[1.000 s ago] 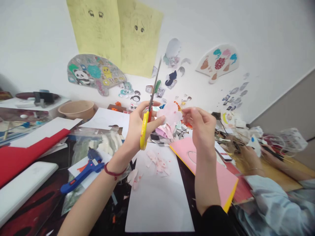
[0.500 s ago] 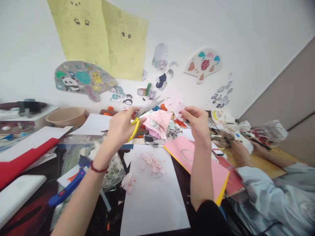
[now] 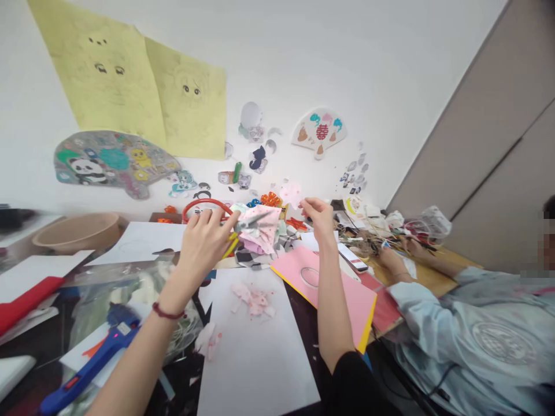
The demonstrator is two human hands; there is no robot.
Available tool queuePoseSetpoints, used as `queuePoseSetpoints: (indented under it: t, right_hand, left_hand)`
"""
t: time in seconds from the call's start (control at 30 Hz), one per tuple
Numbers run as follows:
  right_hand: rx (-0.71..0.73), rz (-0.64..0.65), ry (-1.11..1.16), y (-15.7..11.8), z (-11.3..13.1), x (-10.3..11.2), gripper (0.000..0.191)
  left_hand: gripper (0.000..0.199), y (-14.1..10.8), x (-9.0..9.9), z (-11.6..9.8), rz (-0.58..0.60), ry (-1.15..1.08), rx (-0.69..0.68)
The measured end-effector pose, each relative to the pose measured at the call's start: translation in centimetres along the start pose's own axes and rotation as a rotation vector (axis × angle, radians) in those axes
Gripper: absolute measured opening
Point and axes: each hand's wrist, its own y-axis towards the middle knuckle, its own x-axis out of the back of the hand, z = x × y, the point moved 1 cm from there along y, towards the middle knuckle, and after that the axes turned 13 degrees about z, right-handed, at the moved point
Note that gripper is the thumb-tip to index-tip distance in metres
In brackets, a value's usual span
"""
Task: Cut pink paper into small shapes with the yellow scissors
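Observation:
My left hand (image 3: 206,240) is closed on scissors with yellow handles (image 3: 231,245); their grey blades lie over a pile of pink dotted and checked fabric (image 3: 264,231). My right hand (image 3: 318,215), to the right of the pile, pinches a small piece of pale pink dotted fabric (image 3: 291,194) by its edge. Between my forearms, pink fabric scraps (image 3: 255,299) lie on a white sheet (image 3: 260,364). A smaller scrap (image 3: 208,342) rests at the sheet's left edge.
A blue glue gun (image 3: 93,361) and a plastic bag (image 3: 91,300) are at left, near a tan bowl (image 3: 78,232). Pink card (image 3: 347,306) and a phone (image 3: 352,257) lie at right. Another person's hands (image 3: 396,263) are farther right.
The camera view has turned to the right. The scissors have dropped from a raised, upward-pointing position to lie across the fabric pile. The right hand still pinches the pink piece.

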Motion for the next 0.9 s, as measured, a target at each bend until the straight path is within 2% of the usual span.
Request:
queuePoseSetpoints:
  t: [0.13,0.27,0.4,0.6,0.9]
  right_hand:
    - [-0.076,0.177,0.058,0.1,-1.9,-3.3,0.03]
    - [-0.118,0.352,0.119,-0.7,-2.8,-7.7,0.031]
    - [-0.145,0.446,0.145,-1.7,-2.8,-10.5,0.033]
    - [-0.145,0.459,0.178,-2.1,-2.5,-11.9,0.035]
    - [-0.058,0.379,0.197,-2.4,-2.7,-12.4,0.029]
  left_hand:
    - [0.042,0.3,-2.0,1.6,-0.107,-0.319,0.213]
    - [0.056,0.7,-3.6,3.0,-0.142,-0.68,0.277]
    - [0.059,1.0,-3.3,3.2,-0.173,-0.917,0.3]
    - [0.057,0.9,-2.7,3.0,-0.164,-1.027,0.28]
    - [0.052,0.9,-2.6,3.1,-0.165,-0.978,0.267]
